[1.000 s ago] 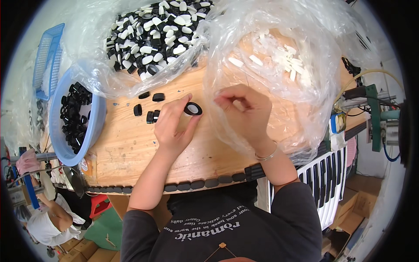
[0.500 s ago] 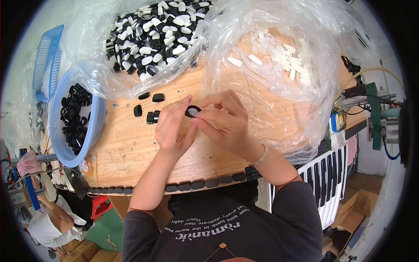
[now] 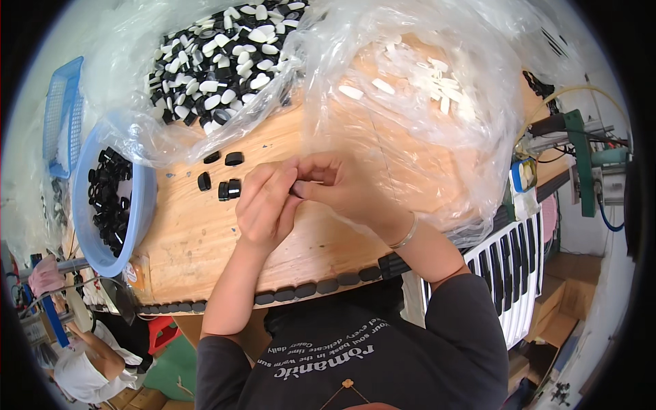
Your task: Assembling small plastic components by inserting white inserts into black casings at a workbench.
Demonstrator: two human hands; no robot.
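Left hand (image 3: 263, 205), right hand (image 3: 342, 188) — narrow grip on black piece (image 3: 295, 192); far pile (image 3: 225, 65) perhaps done — loose caps (image 3: 234, 158), white tabs (image 3: 447, 91) apparently waiting.

Bare and bent at the elbows, your left forearm (image 3: 236, 283) and right forearm (image 3: 432, 253) angle inward, your left hand (image 3: 265, 203) and right hand (image 3: 345, 190) meeting at the fingertips (image 3: 294, 162), fingers curled, right thumb (image 3: 314, 191) pointing left.

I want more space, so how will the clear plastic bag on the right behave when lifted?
The bag is probably floppy, given its many creases. It seems light, being thin enough to show the wooden table through. The white pieces there look loose and may slide.
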